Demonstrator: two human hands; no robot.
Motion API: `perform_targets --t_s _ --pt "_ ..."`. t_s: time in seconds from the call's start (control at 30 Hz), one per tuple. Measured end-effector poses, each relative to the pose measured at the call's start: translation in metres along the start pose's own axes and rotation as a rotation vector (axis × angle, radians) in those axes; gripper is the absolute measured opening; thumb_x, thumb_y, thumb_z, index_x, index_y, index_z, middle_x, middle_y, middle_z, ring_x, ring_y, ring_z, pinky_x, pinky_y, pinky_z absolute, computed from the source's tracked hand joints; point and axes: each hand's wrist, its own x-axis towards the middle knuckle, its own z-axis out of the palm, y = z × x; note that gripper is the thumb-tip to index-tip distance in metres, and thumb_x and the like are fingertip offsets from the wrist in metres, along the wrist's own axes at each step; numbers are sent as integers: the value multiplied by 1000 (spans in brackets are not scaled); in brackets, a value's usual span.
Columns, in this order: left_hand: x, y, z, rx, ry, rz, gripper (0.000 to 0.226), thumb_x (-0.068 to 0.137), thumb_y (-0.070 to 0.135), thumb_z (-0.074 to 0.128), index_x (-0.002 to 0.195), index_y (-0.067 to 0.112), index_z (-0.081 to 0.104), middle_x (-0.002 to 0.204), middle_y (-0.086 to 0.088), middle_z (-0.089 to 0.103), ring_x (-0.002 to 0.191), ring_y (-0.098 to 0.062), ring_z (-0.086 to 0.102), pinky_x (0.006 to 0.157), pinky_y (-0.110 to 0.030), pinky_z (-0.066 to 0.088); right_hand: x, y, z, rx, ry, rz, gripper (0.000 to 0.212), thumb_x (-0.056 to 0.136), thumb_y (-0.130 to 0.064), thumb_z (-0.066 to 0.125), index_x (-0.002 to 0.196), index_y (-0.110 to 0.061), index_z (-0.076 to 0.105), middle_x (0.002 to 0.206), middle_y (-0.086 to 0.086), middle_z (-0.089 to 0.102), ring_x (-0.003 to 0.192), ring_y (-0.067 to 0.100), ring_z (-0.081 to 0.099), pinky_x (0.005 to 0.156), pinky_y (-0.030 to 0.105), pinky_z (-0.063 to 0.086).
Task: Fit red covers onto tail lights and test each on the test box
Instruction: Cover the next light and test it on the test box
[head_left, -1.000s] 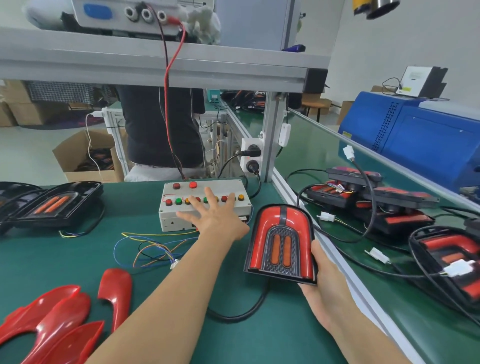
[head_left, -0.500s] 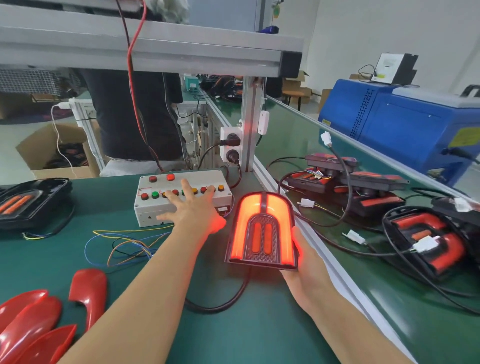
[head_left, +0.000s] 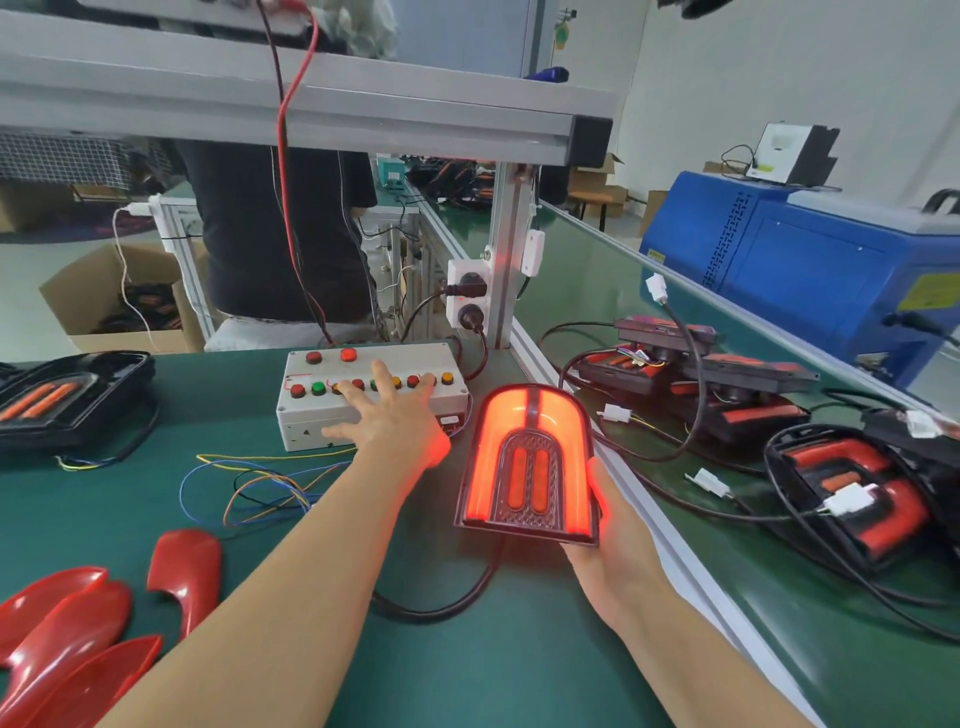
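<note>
The lit tail light (head_left: 527, 465) glows red in its arched outer band and stands tilted up on the green bench top (head_left: 467, 670), just right of the left forearm and propped by the right hand (head_left: 610, 556). That hand cups its lower right edge from behind and below, thumb lying along the right side of the housing; the other fingers are hidden behind it. A black cable (head_left: 441, 603) runs from under the light and loops across the bench towards the left arm. The left hand (head_left: 387, 423) lies flat and spread on the grey test box (head_left: 363, 395), fingertips reaching the row of coloured buttons; which button is pressed cannot be told. Loose red covers (head_left: 67, 634) lie at the near left corner, well apart from both hands, with a bundle of thin coloured wires (head_left: 249, 483) between them and the box. An aluminium rail (head_left: 654, 525) borders the bench just beside the right hand; beyond it lie more tail lights (head_left: 852, 493) with tangled leads.
</note>
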Motion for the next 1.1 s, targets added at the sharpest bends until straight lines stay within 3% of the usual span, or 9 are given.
perform_targets --t_s 0.23,0.37,0.63,1.1 --pt "4 -4 4 121 137 65 75 81 31 56 145 45 18 158 -7 -6 143 -41 -11 103 -74 4 -3 -1 0 -55 -26 15 36 102 -39 39 107 -28 74 113 -1 73 105 11 68 92 33 47" --pt "6 -10 4 195 205 129 71 82 26 52 145 40 21 158 -10 -2 143 -40 -11 106 -70 -3 -2 0 0 -63 -19 19 36 102 -39 39 110 -26 72 112 1 73 103 11 69 95 34 47" --pt "9 -14 3 275 285 208 68 82 17 48 144 39 30 157 -11 7 144 -38 -6 107 -68 -5 1 1 1 -43 10 2 44 103 -38 36 93 -34 79 107 0 75 99 11 71 99 37 45" --pt "9 -11 1 317 307 225 67 82 20 51 144 36 31 154 -12 13 144 -37 -4 109 -66 -3 3 2 -1 -6 40 24 42 102 -37 39 90 -32 79 105 1 75 96 11 71 108 43 42"
